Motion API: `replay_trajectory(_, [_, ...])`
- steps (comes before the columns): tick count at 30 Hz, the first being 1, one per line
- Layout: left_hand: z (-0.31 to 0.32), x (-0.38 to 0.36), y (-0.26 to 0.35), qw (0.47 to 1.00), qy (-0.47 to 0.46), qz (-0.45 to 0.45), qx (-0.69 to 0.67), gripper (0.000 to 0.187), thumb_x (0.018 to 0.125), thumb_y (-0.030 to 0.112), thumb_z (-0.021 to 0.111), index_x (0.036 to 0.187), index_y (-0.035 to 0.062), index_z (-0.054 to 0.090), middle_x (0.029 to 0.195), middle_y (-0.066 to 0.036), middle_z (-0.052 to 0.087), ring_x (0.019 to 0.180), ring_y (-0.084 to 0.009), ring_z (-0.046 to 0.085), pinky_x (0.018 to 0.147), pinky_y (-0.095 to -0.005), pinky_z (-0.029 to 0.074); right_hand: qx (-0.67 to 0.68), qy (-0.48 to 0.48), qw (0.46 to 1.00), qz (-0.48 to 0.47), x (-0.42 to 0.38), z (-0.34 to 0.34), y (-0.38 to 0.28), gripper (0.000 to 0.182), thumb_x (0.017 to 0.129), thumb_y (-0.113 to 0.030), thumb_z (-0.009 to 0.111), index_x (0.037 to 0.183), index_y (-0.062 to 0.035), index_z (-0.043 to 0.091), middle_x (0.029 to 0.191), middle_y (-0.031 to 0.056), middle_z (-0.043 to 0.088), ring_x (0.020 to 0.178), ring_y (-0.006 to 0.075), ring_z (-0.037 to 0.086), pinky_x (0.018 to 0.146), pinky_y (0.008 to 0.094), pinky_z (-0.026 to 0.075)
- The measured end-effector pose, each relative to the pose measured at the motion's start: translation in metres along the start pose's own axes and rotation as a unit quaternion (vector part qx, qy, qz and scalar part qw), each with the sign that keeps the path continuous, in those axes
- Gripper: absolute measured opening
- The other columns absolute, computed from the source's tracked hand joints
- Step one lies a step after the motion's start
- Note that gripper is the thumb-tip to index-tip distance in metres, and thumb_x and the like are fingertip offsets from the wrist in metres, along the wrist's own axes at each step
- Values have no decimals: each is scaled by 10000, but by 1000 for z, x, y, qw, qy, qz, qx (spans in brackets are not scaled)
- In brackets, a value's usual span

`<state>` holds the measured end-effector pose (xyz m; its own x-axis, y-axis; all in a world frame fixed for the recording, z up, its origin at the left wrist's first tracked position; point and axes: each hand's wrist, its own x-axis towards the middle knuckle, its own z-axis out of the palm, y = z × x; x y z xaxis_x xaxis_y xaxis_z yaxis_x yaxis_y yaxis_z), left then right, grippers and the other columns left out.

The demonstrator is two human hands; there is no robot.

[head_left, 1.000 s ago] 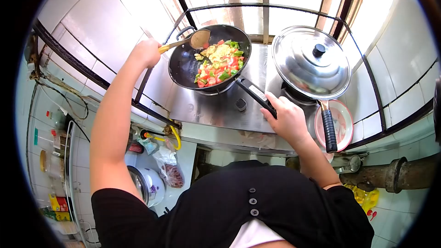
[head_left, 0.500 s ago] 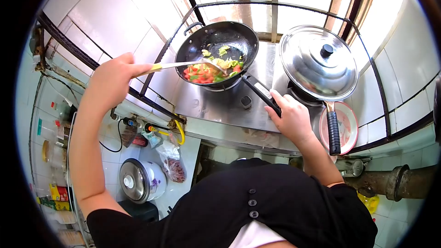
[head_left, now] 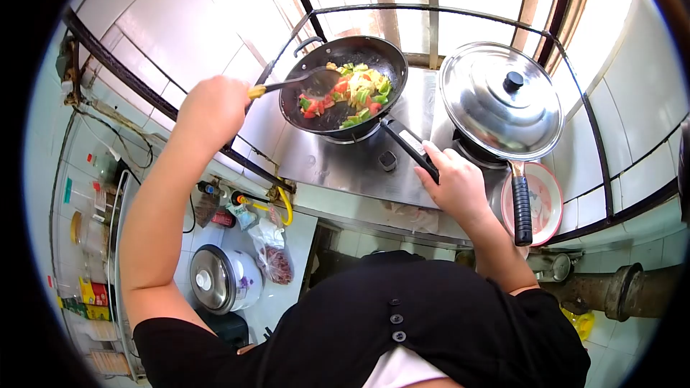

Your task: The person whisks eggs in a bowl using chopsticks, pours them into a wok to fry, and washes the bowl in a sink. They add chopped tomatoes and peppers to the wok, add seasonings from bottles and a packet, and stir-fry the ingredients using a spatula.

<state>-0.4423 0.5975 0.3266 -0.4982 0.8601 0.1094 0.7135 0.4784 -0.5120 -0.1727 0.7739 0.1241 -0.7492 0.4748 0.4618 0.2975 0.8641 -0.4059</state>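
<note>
My left hand [head_left: 215, 109] is closed around the yellow-ended handle of a cooking spatula [head_left: 285, 84]. Its dark, broad blade is inside a black wok [head_left: 298, 65], over the left part of the food. Chopped red, green and yellow vegetables [head_left: 357, 88] lie in the wok, mostly toward its middle and right side. My right hand [head_left: 454, 179] grips the wok's long black handle [head_left: 408, 145]. The wok sits on the left burner of a steel gas stove [head_left: 338, 169].
Right of the wok stands a pan with a shiny lid [head_left: 496, 111], its handle pointing toward me. A pink-rimmed bowl [head_left: 550, 208] is partly under that handle. A black metal rail [head_left: 438, 7] surrounds the stove. Lower left are a rice cooker [head_left: 237, 280] and a plastic bag [head_left: 273, 255].
My left hand has moved up and right, and the spatula blade has turned over. The vegetables have shifted from the wok's near side toward its middle and right. My right hand stays on the handle.
</note>
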Motion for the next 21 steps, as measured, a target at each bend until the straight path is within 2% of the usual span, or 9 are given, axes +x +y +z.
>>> replay_trajectory(2, [-25,16,7,996,-52,-53,56,149,867,186,614,886,64,699,817,-163,675,785,-327,671,685,-437,540,-1,3,1000,4,-1,1,0,443,874,-331,645,1217,-57,584,794,111,586,694,281,629,610,373,505])
replay_trajectory(4, [-40,37,15,993,-34,-29,108,157,856,170,600,857,70,721,823,-161,697,778,-321,684,696,-428,552,-1,2,1000,4,1,1,0,444,876,-332,641,1221,-59,581,795,113,587,695,282,631,610,374,506])
replay_trajectory(9, [-50,105,26,928,-308,-153,142,192,850,113,539,894,38,710,836,-119,714,715,-219,700,659,-371,552,2,-9,1000,16,0,-1,-2,442,881,-332,633,1226,-62,575,796,114,590,696,280,633,612,373,506])
replay_trajectory(12, [4,103,-26,922,-380,-76,15,273,931,201,502,883,0,680,767,-119,695,558,-159,657,463,-323,492,7,-16,1000,20,0,-2,-2,443,880,-332,632,1226,-61,574,795,112,592,690,279,633,611,373,507])
replay_trajectory(13, [38,98,-40,907,-397,-121,-74,311,940,259,531,837,-3,663,721,-119,672,523,-141,619,432,-302,465,9,-9,1000,17,0,-2,0,442,879,-329,634,1224,-58,574,794,112,592,688,280,633,610,374,507])
replay_trajectory(15, [83,67,-25,869,-332,-214,-297,348,921,347,607,772,33,629,615,-53,582,456,-106,489,414,-264,403,12,3,1000,11,-1,0,0,441,877,-324,637,1220,-54,576,792,111,592,684,280,632,608,374,507])
replay_trajectory(17, [144,50,-15,826,-247,-179,-475,352,907,365,634,784,36,657,622,-11,576,478,-89,479,414,-247,380,19,-1,1000,10,0,-1,0,438,875,-318,642,1215,-49,579,791,113,592,680,282,630,606,373,507])
replay_trajectory(19, [174,40,-5,815,-149,-160,-537,293,891,329,651,925,44,708,623,-16,573,498,-102,492,451,-283,407,18,-5,1000,7,1,-4,0,435,872,-312,647,1210,-44,581,788,114,590,678,283,628,604,372,506])
replay_trajectory(21, [148,27,2,885,-107,-130,-435,255,858,275,678,1021,81,707,636,-42,590,514,-149,518,501,-320,431,20,-8,1000,0,2,-6,-1,432,871,-305,652,1205,-40,583,785,115,587,675,282,626,602,371,505])
